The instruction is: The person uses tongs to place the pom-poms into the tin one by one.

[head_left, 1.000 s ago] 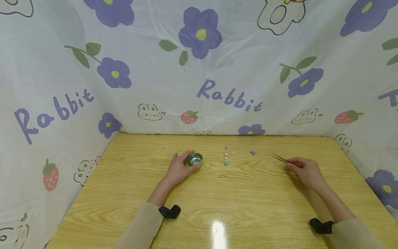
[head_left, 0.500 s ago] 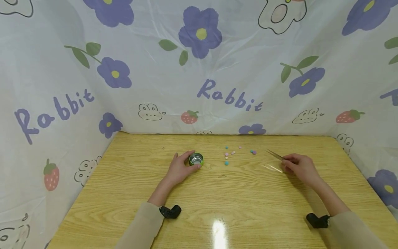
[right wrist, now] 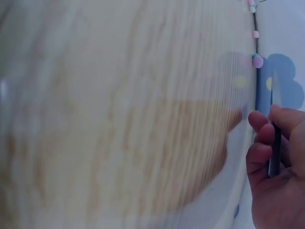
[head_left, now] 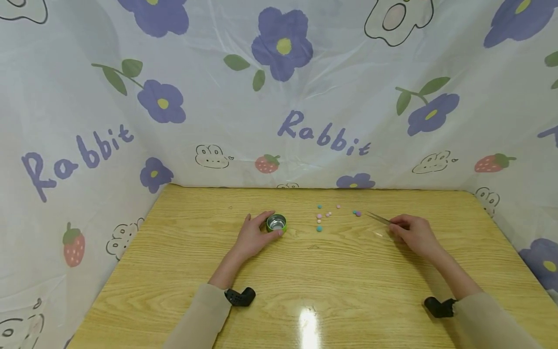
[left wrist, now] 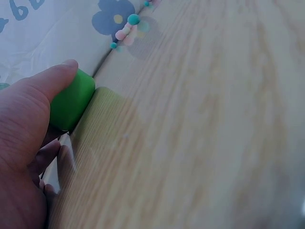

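Left of the table's middle, my left hand [head_left: 255, 233] grips a small round tin, green outside and silvery inside [head_left: 276, 223], between thumb and fingers. In the left wrist view the tin's green side [left wrist: 78, 98] shows at the table surface. My right hand [head_left: 411, 235] pinches a pair of tweezers [head_left: 378, 218], whose thin tips point left and stand slightly apart. Just beyond those tips a purple bead [head_left: 358, 214] lies beside a small teal one [head_left: 354, 212]. Nothing can be made out between the tips. In the right wrist view the tweezers' rear end [right wrist: 274, 164] rests within the curled fingers.
Several loose beads in pink, white and teal, among them a larger teal bead [head_left: 319, 229], lie between the tin and the tweezers. The wooden table [head_left: 261, 286] ends at a printed curtain [head_left: 244, 116] behind and at both sides.
My right hand has moved left with the tweezers, bringing their tips close to the purple bead. My left hand has stayed at the tin.
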`<action>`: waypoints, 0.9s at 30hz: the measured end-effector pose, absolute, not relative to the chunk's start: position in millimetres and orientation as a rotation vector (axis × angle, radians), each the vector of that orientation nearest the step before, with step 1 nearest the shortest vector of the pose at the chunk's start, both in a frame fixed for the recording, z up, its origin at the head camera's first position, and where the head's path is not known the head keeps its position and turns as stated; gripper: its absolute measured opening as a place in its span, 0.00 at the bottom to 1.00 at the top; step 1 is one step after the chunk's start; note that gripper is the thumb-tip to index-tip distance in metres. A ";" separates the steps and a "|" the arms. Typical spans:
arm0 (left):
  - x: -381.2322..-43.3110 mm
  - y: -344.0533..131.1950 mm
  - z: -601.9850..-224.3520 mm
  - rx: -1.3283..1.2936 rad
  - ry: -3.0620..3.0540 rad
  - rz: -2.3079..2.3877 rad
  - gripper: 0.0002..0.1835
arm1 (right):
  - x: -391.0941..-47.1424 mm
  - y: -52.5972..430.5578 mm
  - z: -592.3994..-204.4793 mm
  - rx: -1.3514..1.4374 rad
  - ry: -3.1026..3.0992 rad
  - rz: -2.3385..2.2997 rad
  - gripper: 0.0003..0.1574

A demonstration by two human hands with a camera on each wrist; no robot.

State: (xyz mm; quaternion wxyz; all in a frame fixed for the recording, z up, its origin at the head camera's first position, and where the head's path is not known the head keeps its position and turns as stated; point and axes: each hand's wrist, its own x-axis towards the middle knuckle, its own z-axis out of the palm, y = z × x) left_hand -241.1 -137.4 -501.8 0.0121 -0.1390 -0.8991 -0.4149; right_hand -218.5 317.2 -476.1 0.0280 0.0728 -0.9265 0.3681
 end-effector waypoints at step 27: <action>-242.6 -137.8 -505.3 -0.410 -2.825 -1.285 0.37 | -224.3 301.6 -477.1 0.315 -2.860 0.936 0.12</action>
